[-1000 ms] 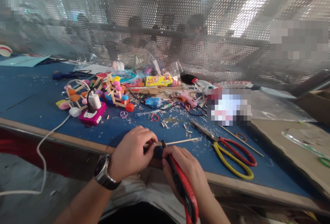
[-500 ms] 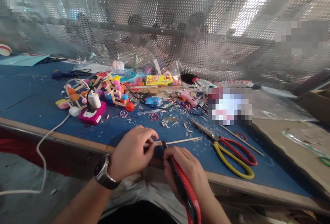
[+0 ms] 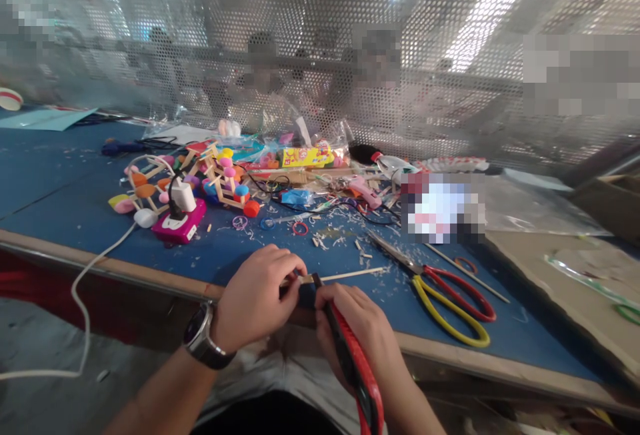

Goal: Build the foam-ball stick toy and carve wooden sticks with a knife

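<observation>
My left hand [image 3: 263,295], with a watch on its wrist, is closed in a pinch on the near end of a thin wooden stick [image 3: 353,274]. The stick runs to the right, just above the blue tabletop near its front edge. My right hand [image 3: 357,328] is wrapped round a red-and-black utility knife [image 3: 350,355]. The knife's dark front end meets the stick close to my left fingertips; its blade is hard to make out. To the right of my right hand lie large scissors [image 3: 417,271] with one red and one yellow handle, blades slightly apart.
Wood shavings and short offcuts are scattered on the blue table [image 3: 75,181]. Colourful stick-built models [image 3: 220,178] and a magenta power strip [image 3: 183,221] stand left. Behind lie a pink glue gun [image 3: 365,191] and a yellow-labelled bag [image 3: 307,155]. Cardboard [image 3: 540,275] lies right.
Almost nothing differs. My right hand and the knife have shifted very slightly to the left along the stick; my left hand keeps its pinch.
</observation>
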`<state>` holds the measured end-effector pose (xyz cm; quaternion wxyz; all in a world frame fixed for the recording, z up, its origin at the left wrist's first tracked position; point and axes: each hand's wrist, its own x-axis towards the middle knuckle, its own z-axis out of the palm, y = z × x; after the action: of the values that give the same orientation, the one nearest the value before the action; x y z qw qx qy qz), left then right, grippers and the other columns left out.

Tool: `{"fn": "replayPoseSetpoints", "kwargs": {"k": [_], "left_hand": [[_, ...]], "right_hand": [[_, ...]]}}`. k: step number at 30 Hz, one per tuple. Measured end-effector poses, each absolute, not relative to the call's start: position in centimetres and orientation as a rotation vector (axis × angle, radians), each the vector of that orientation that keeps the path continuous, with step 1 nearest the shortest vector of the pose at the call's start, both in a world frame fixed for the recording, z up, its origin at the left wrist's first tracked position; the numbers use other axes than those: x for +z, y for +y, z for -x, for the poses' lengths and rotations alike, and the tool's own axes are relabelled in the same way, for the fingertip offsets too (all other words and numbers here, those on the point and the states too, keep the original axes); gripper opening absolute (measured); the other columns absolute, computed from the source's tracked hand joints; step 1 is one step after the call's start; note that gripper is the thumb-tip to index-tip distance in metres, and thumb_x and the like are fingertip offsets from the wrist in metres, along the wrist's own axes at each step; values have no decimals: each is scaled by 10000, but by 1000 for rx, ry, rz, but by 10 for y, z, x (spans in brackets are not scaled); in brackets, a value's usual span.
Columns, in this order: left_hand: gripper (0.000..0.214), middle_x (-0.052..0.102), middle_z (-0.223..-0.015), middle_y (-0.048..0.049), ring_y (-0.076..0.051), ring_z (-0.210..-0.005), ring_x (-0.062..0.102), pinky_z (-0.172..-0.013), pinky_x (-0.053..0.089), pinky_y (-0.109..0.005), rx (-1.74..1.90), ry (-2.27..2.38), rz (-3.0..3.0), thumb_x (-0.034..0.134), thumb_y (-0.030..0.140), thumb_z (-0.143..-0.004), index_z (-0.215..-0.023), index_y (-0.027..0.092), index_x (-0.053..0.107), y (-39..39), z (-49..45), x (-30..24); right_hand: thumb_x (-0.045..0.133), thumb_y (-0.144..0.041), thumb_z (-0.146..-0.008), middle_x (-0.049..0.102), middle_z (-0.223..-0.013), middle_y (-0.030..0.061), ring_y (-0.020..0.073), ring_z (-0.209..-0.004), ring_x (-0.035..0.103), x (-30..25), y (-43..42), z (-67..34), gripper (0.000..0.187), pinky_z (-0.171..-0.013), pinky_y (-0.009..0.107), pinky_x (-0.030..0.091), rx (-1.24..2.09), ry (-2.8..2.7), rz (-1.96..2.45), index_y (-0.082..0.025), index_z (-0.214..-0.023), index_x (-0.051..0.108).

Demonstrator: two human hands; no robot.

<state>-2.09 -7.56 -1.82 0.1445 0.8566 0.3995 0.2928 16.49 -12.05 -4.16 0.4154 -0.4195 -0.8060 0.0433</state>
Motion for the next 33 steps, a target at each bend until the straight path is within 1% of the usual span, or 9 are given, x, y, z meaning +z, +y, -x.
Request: {"fn": "replayPoseSetpoints", "kwargs": {"k": [11, 22, 33], "left_hand": [[153, 646, -824, -9, -205, -825, 565, -725, 401, -338, 845, 1158, -2489, 575, 48, -881, -877, 198, 600, -76, 21, -20], [130, 649, -886, -27, -223, -870, 571, -774, 439, -375, 825, 1200, -2564, 559, 80, -917, -906, 192, 625, -80, 18, -23], [132, 652, -902, -30, -228, -891, 582, -793, 445, -382, 809, 1213, -2576, 567, 77, -929, -917, 187, 640, -80, 17, -23]], "right_hand": [[480, -69, -859, 617, -725, -42, 136, -621, 589, -43, -121, -165, 176, -634, 244, 427, 106, -2031, 1046, -244, -863, 497], [485, -54, -874, 581, -678, -22, 163, -600, 520, -50, -124, -158, 189, -623, 306, 324, -60, -2084, 1113, -228, -810, 519], [506, -65, -895, 592, -689, -14, 177, -610, 524, -50, -126, -158, 178, -631, 317, 319, -65, -2110, 1118, -229, -840, 546]]}}
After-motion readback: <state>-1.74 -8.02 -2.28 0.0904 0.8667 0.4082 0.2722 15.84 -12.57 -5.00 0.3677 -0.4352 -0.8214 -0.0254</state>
